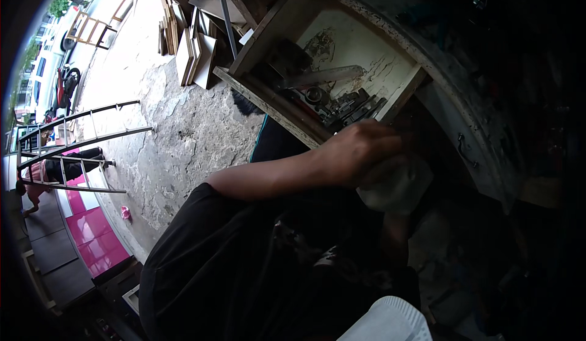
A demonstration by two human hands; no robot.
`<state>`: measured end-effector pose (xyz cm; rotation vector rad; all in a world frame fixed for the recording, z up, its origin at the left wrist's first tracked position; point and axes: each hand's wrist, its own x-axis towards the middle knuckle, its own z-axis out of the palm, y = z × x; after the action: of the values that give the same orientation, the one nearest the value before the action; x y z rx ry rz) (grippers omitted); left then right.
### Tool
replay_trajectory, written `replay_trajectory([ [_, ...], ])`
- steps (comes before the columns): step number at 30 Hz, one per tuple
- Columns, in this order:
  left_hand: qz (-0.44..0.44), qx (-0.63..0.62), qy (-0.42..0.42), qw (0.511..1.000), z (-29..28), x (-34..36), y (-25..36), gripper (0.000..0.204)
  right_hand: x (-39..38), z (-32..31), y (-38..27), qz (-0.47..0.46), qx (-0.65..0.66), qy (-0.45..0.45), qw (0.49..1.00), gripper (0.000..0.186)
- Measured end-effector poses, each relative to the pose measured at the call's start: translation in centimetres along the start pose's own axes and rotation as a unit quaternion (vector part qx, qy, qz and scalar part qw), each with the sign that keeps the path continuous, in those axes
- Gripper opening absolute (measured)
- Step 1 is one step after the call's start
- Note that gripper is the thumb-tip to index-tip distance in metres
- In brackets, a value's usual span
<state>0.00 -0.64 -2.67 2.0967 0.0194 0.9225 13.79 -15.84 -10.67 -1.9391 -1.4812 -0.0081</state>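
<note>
My left hand [366, 149] reaches across from the left, its fingers curled closed over the top of a pale, cloudy pouch-like thing [400, 188], perhaps a plastic bag. Below that, my right wrist [397, 234] comes up in deep shadow. The fingers of my right hand are hidden behind the pale thing. Just beyond my left hand is an open wooden drawer [268, 106] with a stained, peeling bottom. In it lie a clear plastic piece [332, 75], a small round ring-shaped part [314, 95] and several metal fittings [351, 106].
A worn bench edge [390, 27] curves above the drawer. Several boards [195, 57] stand on the rough concrete floor [183, 133]. At left are a metal ladder [91, 139], glossy pink panels [94, 240] and a bending person [39, 173]. A white pleated thing [390, 319] shows at the bottom.
</note>
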Motion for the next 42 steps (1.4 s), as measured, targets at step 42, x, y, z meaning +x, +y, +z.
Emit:
replay_trajectory([
  [42,-0.265,-0.086,-0.019,0.960,-6.7,-0.3,-1.1,0.022,8.6,1.0,-1.6,0.081,0.485,0.110,0.864,0.029],
])
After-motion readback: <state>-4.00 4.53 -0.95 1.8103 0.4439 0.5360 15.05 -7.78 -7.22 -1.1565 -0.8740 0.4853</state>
